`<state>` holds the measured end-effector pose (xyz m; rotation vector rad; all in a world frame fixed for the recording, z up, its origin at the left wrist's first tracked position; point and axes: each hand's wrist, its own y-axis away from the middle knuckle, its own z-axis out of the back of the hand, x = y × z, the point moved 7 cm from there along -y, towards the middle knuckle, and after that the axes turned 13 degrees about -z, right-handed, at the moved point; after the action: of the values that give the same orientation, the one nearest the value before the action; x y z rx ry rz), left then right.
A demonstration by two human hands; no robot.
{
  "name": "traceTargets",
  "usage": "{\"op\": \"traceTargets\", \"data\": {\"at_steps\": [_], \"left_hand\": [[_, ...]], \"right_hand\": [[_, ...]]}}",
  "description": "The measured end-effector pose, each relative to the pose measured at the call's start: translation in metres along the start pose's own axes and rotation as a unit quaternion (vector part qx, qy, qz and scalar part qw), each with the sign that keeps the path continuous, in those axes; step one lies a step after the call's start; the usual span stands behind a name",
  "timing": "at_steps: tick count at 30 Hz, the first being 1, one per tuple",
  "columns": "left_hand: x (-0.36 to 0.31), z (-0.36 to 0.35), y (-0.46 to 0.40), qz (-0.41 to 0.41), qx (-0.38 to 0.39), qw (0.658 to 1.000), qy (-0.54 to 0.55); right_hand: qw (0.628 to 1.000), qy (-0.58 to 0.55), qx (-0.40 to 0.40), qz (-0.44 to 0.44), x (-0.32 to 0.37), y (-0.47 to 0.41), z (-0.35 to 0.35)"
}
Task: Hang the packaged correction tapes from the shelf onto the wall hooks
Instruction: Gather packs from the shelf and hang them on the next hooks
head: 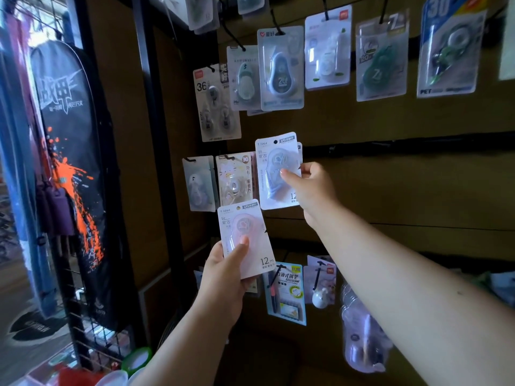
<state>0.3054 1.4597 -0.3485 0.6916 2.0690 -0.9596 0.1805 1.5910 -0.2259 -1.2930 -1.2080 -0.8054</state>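
A brown wall panel (390, 190) with dark horizontal rails (404, 144) carries the goods on black hooks (326, 12). Packaged correction tapes (281, 69) hang in a top row; two more packs (235, 182) hang left on the middle rail, others (287, 291) lower down.

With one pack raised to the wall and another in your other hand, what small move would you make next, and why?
Probably slide the raised pack onto a hook. The right hand pinches its edge against the middle row, its hang hole uppermost, seemingly over another pack behind it. The left hand holds the second pack lower, waiting.
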Motion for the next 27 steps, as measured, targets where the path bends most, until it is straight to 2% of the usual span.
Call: {"op": "traceTargets", "data": {"at_steps": [7,13,22,25,27], "left_hand": [[0.000,0.002,-0.001,0.002,0.000,1.000,0.007],[-0.001,0.004,-0.001,0.000,0.001,1.000,0.006],[0.000,0.003,-0.001,0.008,-0.005,1.000,0.014],[0.002,0.003,-0.001,0.018,-0.015,1.000,0.020],[0.003,0.003,0.000,0.021,-0.022,0.999,0.022]], "right_hand": [[1.000,-0.008,-0.015,-0.013,-0.010,-0.005,-0.005],[0.999,0.027,-0.039,-0.020,-0.010,-0.015,-0.004],[0.972,0.193,-0.095,-0.092,-0.020,-0.036,0.012],[0.966,0.209,-0.149,-0.033,-0.027,-0.012,0.018],[0.980,0.178,-0.090,-0.015,-0.035,0.007,0.011]]}}
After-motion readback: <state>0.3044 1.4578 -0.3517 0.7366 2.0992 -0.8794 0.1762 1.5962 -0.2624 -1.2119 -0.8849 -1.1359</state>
